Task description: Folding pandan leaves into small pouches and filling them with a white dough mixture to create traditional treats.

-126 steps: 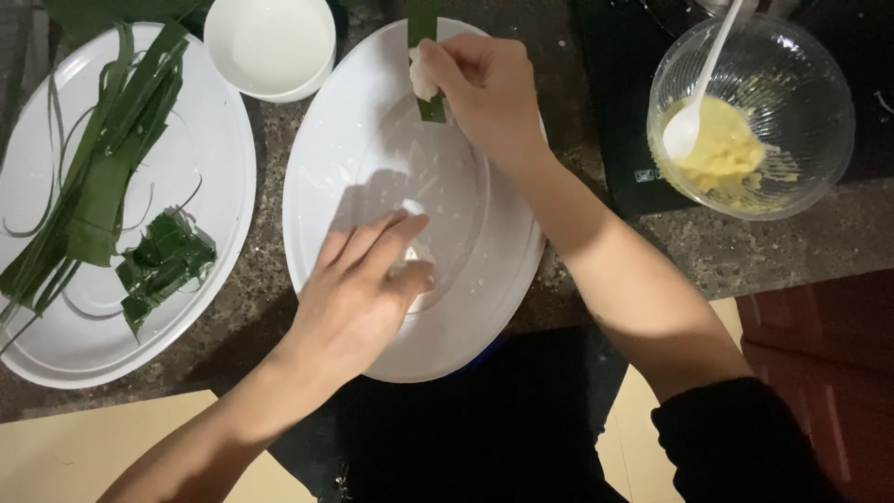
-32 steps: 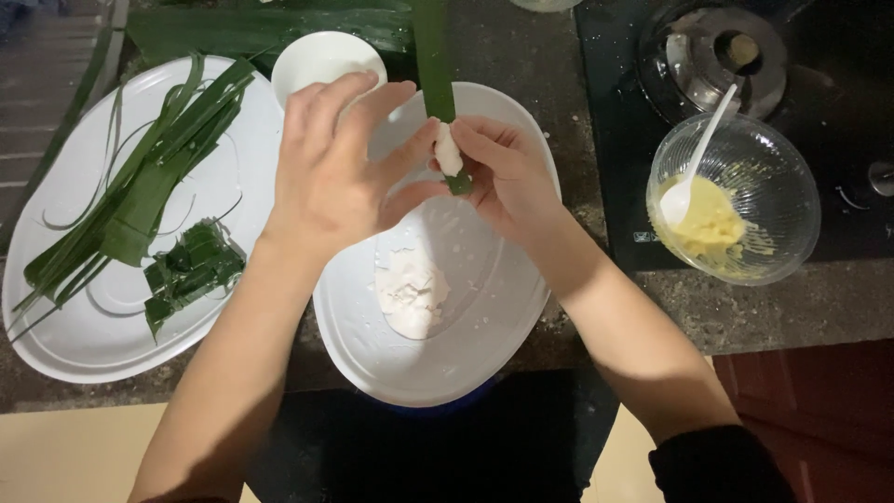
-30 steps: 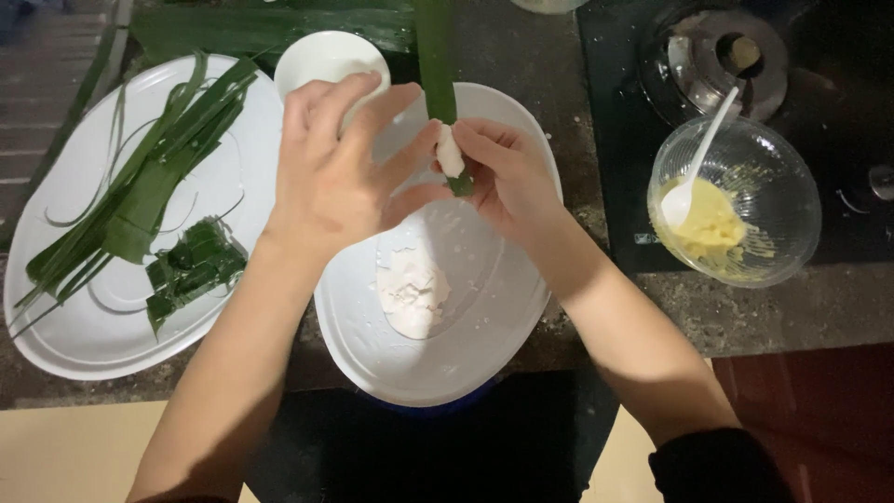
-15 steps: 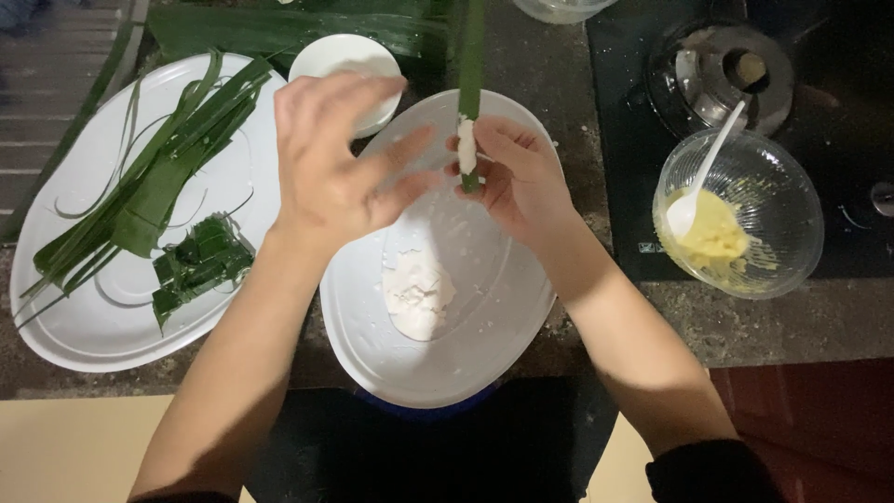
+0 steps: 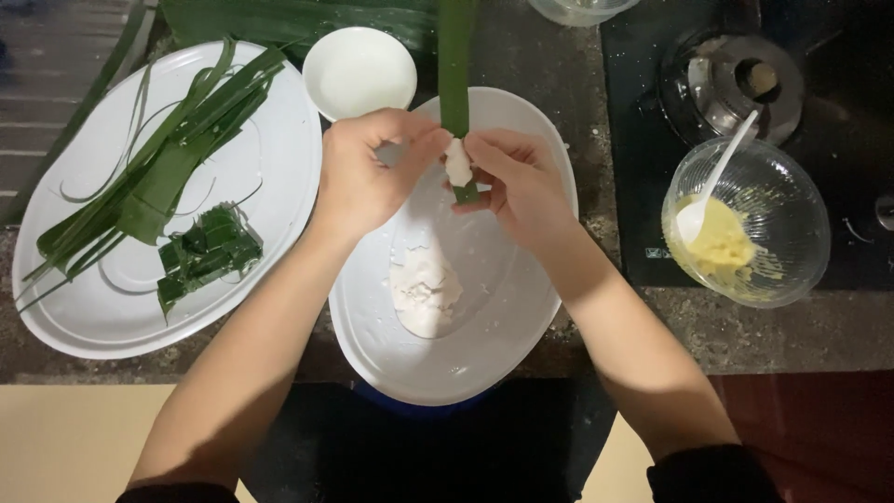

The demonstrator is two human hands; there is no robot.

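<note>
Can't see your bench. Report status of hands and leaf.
Left hand and right hand pinch white dough piece on green leaf strip. Above white plate. Nothing blocking.

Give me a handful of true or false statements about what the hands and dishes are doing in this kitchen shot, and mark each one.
1. Both hands meet at a small white lump of dough pressed on a long green leaf strip. True.
2. The left hand rests flat on the big pile of dough in the oval plate. False: it is raised at the leaf strip, apart from that pile.
3. A white spoon stands in the glass bowl of yellow filling. True.
4. The folded leaf parcels lie in the glass bowl. False: they lie on the left white plate beside loose leaf strips.
5. The right hand holds the spoon. False: it pinches the leaf strip.
</note>
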